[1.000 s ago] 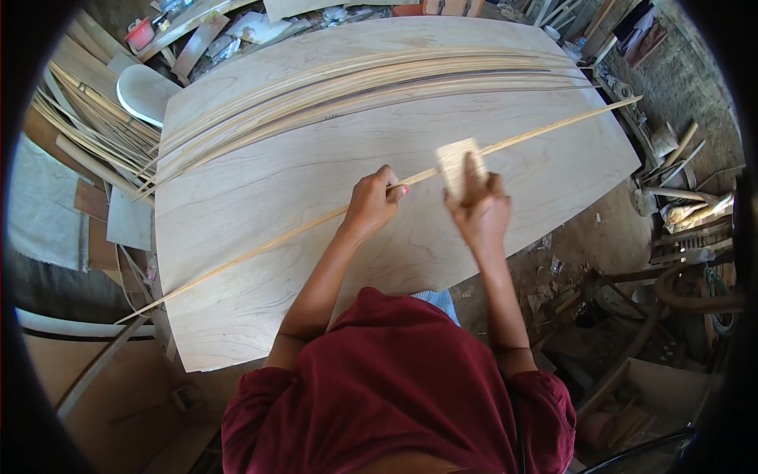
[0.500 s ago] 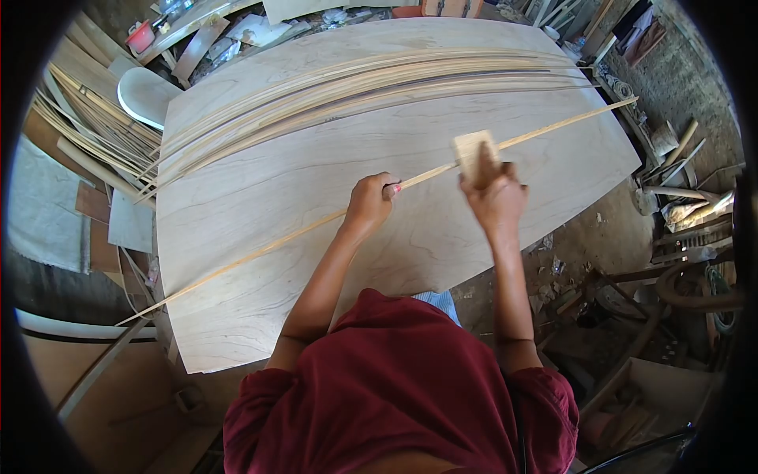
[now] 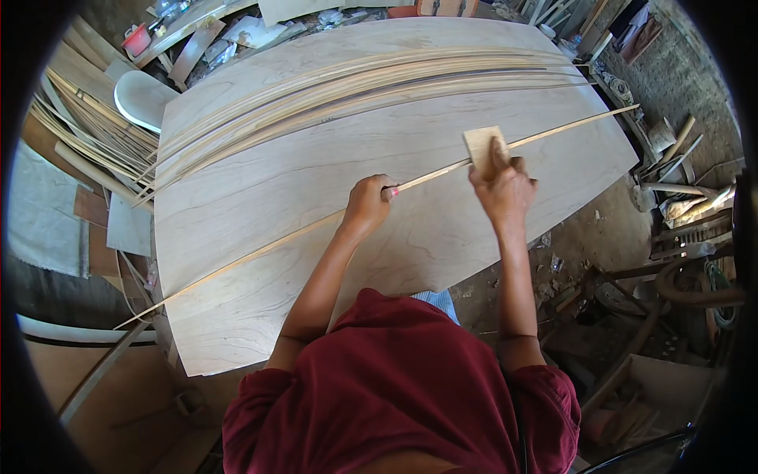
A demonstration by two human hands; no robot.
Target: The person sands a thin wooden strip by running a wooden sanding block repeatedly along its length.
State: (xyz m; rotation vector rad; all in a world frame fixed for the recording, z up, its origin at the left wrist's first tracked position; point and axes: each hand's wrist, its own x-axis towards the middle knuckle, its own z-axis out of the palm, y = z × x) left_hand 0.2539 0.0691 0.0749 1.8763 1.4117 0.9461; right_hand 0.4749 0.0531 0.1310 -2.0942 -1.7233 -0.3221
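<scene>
A long thin wooden strip [image 3: 268,246] runs diagonally across a pale wood-grained sheet [image 3: 237,316], from lower left to upper right. My left hand [image 3: 368,207] is closed around the strip near its middle, with something small and pink at the fingertips. To the right, my right hand [image 3: 505,189] grips a flat rectangular wooden block [image 3: 483,146], fingers laid along its top. The block lies across the strip and hides a short part of it. Whatever is under the block cannot be seen.
Several long thin strips [image 3: 332,88] lie side by side along the sheet's far part. More strips [image 3: 103,130] lean at the left beside a white rounded board [image 3: 142,96]. A cluttered bench with a red container [image 3: 136,39] stands behind. Wood pieces and frames lie at the right.
My right hand and the block have moved to the right and slightly away from me along the strip. My left hand has shifted slightly left, still closed on the strip.
</scene>
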